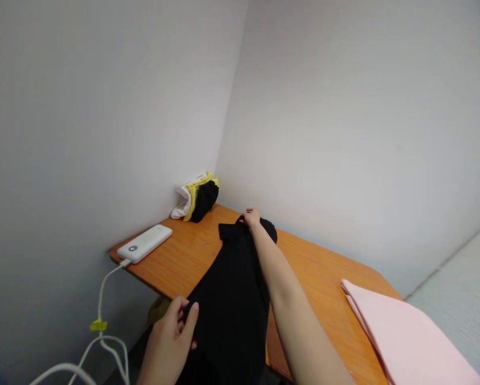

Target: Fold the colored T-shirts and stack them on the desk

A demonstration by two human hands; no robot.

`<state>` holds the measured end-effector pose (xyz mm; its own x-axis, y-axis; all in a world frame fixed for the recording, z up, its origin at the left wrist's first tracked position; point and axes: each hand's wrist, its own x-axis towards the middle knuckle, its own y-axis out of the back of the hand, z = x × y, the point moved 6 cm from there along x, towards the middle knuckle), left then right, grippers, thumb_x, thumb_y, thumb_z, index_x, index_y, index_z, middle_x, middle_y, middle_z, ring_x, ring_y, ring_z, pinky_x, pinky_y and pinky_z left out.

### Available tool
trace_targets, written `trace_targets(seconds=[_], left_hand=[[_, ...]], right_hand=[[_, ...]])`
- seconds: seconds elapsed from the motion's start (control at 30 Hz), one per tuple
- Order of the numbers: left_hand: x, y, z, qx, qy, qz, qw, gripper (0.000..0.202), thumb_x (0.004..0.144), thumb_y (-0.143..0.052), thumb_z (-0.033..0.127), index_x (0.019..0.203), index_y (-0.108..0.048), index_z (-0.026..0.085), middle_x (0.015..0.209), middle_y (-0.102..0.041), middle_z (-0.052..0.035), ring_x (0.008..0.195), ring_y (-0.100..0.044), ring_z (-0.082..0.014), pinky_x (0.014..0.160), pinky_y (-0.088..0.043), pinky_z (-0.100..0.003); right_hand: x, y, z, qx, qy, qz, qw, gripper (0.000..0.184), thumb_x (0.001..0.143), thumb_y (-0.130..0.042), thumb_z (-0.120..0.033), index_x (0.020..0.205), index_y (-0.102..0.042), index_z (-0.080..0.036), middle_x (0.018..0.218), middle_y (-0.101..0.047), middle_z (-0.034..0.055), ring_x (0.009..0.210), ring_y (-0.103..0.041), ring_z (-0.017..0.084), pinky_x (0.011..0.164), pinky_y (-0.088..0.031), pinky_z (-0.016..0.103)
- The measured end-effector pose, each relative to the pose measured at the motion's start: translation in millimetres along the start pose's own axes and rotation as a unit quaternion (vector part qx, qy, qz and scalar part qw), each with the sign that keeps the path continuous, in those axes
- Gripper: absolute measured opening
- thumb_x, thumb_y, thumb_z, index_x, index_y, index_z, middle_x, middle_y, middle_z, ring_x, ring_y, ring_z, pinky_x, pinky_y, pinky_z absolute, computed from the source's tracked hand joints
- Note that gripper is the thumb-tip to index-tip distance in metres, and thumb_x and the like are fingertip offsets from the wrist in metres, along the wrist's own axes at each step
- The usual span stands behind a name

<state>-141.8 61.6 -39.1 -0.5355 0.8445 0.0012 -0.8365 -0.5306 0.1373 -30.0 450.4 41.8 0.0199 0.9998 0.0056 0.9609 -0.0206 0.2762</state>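
Note:
A black short-sleeved shirt (231, 289) lies stretched over the wooden table (195, 248), its lower part coming over the near edge. My left hand (171, 331) pinches the shirt's left edge near the bottom, thumb against fingers. Far across the table, my right hand (250, 217) is closed on the shirt's upper end, close to the collar and sleeve. My right forearm crosses over the shirt's right side and hides part of it.
Rolled white, yellow and black clothes (197, 197) stand in the back corner by the walls. A white power bank (145, 243) lies at the left edge, its white cable (101, 299) hanging down. A folded pink cloth (408, 337) lies at the right.

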Motion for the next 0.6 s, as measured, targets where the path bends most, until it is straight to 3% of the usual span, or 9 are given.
trace_targets(seconds=[0.1,0.23,0.4,0.5,0.6], left_hand=[[7.4,6.8,-18.9,0.0,0.016,-0.009,1.0,0.047,0.073,-0.055,0.069,0.077,-0.05,0.023,0.06,-0.05,0.0056,0.048,-0.054,-0.0127,0.042,-0.05,-0.023],[5.5,10.9,-19.0,-0.004,-0.004,-0.014,1.0,0.045,0.076,-0.052,0.068,0.075,-0.049,0.023,0.064,-0.052,0.0037,0.051,-0.054,-0.013,0.044,-0.047,-0.022],[5.1,30.7,-24.0,0.184,-0.086,0.057,0.977,0.036,0.078,-0.049,0.059,0.071,-0.049,0.024,0.066,-0.056,-0.0007,0.06,-0.058,-0.019,0.063,-0.051,-0.032],[10.2,41.4,-40.9,0.185,-0.061,0.103,0.975,0.046,0.073,-0.053,0.066,0.087,-0.055,0.022,0.088,-0.066,-0.0092,0.085,-0.066,-0.0282,0.079,-0.054,-0.042],[15.1,32.7,-54.3,0.166,-0.009,0.051,0.985,0.051,0.076,-0.05,0.067,0.097,-0.058,0.021,0.096,-0.07,-0.01,0.094,-0.068,-0.0291,0.082,-0.055,-0.04]], right_hand=[[-2.7,-23.4,19.9,-0.011,-0.01,-0.008,1.0,0.03,0.094,-0.059,-0.033,0.119,-0.056,-0.015,0.11,-0.061,0.0066,0.087,-0.062,0.016,0.072,-0.057,0.033],[3.5,-31.1,18.3,-0.04,0.02,-0.024,0.999,0.032,0.095,-0.058,-0.034,0.12,-0.055,-0.015,0.112,-0.06,0.0071,0.088,-0.062,0.017,0.073,-0.057,0.034],[3.8,-34.1,7.5,-0.131,0.078,-0.105,0.983,0.035,0.095,-0.057,-0.032,0.125,-0.054,-0.016,0.11,-0.064,0.0084,0.091,-0.065,0.019,0.08,-0.056,0.036],[-7.1,-21.9,20.5,-0.224,0.108,-0.111,0.962,0.039,0.094,-0.055,-0.028,0.131,-0.052,-0.017,0.13,-0.056,0.0151,0.122,-0.052,0.026,0.103,-0.042,0.042],[-22.3,-7.2,48.1,-0.311,0.115,-0.124,0.935,0.059,0.089,-0.06,-0.041,0.14,-0.045,-0.016,0.15,-0.036,0.0176,0.141,-0.027,0.033,0.115,-0.02,0.052]])
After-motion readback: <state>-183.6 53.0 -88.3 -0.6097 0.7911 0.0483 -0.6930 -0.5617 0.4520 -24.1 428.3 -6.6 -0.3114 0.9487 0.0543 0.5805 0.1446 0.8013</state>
